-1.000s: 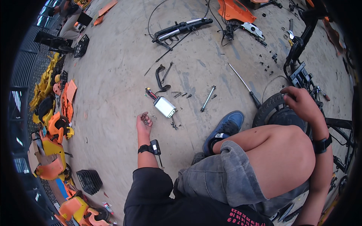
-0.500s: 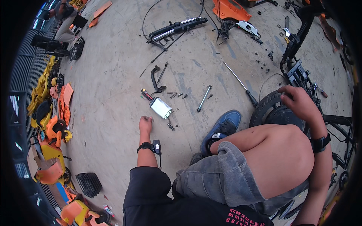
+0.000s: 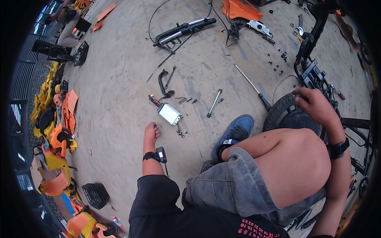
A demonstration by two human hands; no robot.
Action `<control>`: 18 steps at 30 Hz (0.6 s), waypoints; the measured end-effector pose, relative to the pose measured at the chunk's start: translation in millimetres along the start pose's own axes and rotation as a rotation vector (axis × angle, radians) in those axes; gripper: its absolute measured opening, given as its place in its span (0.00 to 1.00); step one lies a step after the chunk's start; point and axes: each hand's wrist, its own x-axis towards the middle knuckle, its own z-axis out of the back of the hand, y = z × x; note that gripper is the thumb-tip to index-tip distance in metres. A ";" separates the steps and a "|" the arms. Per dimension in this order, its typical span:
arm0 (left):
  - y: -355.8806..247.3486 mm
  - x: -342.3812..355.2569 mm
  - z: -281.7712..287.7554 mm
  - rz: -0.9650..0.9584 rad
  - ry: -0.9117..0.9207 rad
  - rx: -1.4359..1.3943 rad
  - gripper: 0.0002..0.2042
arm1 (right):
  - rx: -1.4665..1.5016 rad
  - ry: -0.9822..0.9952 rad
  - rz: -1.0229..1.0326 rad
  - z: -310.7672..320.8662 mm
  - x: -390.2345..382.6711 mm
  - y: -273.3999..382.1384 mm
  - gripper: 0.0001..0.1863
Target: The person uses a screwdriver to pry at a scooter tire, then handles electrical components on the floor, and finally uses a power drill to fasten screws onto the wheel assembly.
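My left hand [image 3: 151,131] hovers over the floor with its fingers curled in; whether anything lies inside is hidden. Ahead of it is a silver box-shaped controller [image 3: 169,114] with short cables and a yellow connector [image 3: 151,96]. Small bolts [image 3: 180,133] lie beside the box. My right hand [image 3: 315,104] hangs loosely at the black tyre [image 3: 275,116], thumb and fingers apart and holding nothing; I cannot tell if it touches the rubber. A long screwdriver [image 3: 254,88] lies left of the wheel, and an axle rod [image 3: 214,103] lies near my blue shoe [image 3: 241,129].
A black curved part [image 3: 163,82], a wrench [image 3: 170,77] and a front fork [image 3: 184,31] lie farther off. The black vehicle frame [image 3: 313,39] stands at right. Orange and yellow body panels [image 3: 55,162] line the left, with a black basket [image 3: 95,195]. Another person [image 3: 69,23] is far left.
My left hand has shifted slightly left and turned, so its curled fingers show more. The right hand remains at the wheel.
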 end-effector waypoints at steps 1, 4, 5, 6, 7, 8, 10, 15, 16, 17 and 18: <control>2.0 -12.7 3.7 -0.079 0.132 -0.448 0.09 | 0.007 -0.001 -0.002 0.4 -0.8 -1.3 0.14; 0.2 -41.1 2.2 -0.188 0.242 -1.005 0.06 | 0.022 -0.002 0.011 0.4 -0.3 -2.4 0.14; -0.3 -47.9 -3.0 -0.216 0.224 -1.114 0.06 | 0.020 -0.001 0.013 0.7 -0.2 -1.0 0.14; -3.4 -51.1 -8.7 -0.214 0.223 -1.116 0.06 | 0.028 0.017 -0.028 1.0 -0.6 0.6 0.14; -8.0 -53.6 -12.4 -0.184 0.141 -1.096 0.07 | 0.037 0.036 -0.063 1.1 -0.1 2.8 0.14; -11.2 -53.8 -14.2 -0.153 0.060 -1.074 0.08 | 0.035 0.037 -0.058 0.2 0.4 2.3 0.14; 6.2 -24.6 6.2 -0.154 0.137 -0.938 0.10 | 0.034 0.028 0.004 -3.1 1.3 -0.7 0.14; 20.6 -3.1 -21.0 -0.448 -0.305 0.164 0.17 | 0.029 0.016 0.028 -6.2 1.1 -4.4 0.14; 19.6 -7.6 -27.3 -0.424 -0.355 0.330 0.17 | 0.020 0.016 0.023 -5.3 0.3 -6.0 0.14; 19.7 -10.7 -33.1 -0.398 -0.404 0.496 0.17 | 0.017 0.013 0.018 -4.5 -0.5 -6.5 0.14; 22.0 -10.2 -38.4 -0.391 -0.405 0.527 0.17 | 0.009 0.002 0.025 -3.9 -1.0 -6.3 0.14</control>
